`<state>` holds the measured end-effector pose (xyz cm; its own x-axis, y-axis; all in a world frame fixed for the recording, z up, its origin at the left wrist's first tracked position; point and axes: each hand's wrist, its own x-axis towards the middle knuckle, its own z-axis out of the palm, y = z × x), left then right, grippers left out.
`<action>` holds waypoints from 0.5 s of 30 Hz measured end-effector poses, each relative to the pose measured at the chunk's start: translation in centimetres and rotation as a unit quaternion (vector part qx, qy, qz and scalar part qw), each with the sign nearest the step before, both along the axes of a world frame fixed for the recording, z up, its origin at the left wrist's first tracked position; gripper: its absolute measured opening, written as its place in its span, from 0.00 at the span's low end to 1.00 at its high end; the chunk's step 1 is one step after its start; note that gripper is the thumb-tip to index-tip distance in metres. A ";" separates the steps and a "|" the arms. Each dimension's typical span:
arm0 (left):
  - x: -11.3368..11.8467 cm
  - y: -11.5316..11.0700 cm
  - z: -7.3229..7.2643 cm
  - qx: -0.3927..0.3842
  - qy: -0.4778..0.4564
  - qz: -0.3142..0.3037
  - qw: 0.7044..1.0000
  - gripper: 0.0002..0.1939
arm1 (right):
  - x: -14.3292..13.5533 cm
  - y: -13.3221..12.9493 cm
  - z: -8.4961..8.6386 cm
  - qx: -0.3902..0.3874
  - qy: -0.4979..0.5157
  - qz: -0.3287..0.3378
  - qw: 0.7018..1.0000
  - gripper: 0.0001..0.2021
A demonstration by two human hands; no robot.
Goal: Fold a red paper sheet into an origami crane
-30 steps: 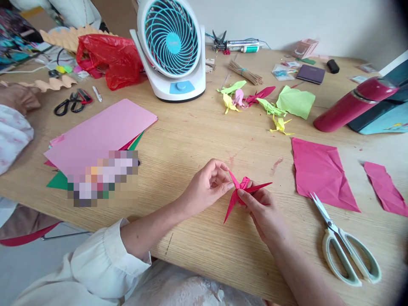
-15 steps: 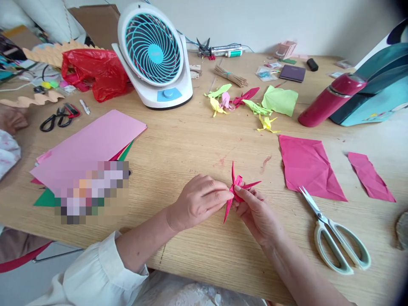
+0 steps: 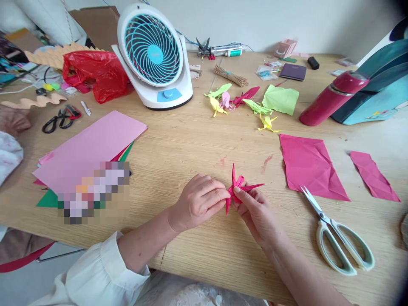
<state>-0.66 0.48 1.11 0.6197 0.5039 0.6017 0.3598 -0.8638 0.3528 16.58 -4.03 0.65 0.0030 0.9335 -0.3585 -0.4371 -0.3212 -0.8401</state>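
A small folded piece of crimson paper [image 3: 238, 184] with several pointed arms is held just above the table's front half. My left hand [image 3: 202, 199] pinches its left side between thumb and fingers. From the right, my right hand [image 3: 255, 208] grips its middle, the thumb pressed on top and the fingers curled beneath. To the right lie a creased crimson sheet [image 3: 310, 165], a narrower crimson strip [image 3: 373, 175] and white-handled scissors [image 3: 331, 225], blades slightly parted. Folded paper figures, among them a yellow one [image 3: 267, 123], and a light green sheet [image 3: 280, 100] lie farther back.
A white fan [image 3: 154, 55] stands at the back left beside a red plastic bag [image 3: 102, 76]. Pink sheets [image 3: 95, 144] and black-handled pliers [image 3: 62, 118] lie left. A red bottle [image 3: 333, 97] leans near a teal bag [image 3: 379, 91] at right. A person's sleeve [image 3: 9, 148] shows far left.
The lower point of the folded paper shows shorter and the right one reaches slightly farther right. My left hand's fingertips have shifted slightly left. Both hands keep their hold.
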 end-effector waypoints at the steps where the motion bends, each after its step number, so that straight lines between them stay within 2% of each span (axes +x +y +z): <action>1: 0.1 0.0 -0.1 -0.023 -0.008 0.002 1.000 0.04 | 0.0 0.0 0.0 0.005 -0.009 0.001 1.000 0.18; 4: 0.5 -0.2 -0.3 -0.115 -0.060 -0.004 0.992 0.04 | 0.0 0.0 0.0 0.014 -0.022 0.000 1.000 0.18; 8: 1.0 -0.5 -0.4 -0.220 -0.136 -0.004 0.966 0.04 | -0.1 0.0 -0.3 0.035 -0.038 -0.021 0.998 0.18; 15: 1.5 -1.0 -0.1 -0.345 -0.173 0.054 0.921 0.05 | -0.3 -0.1 -1.1 0.058 -0.042 -0.029 0.997 0.15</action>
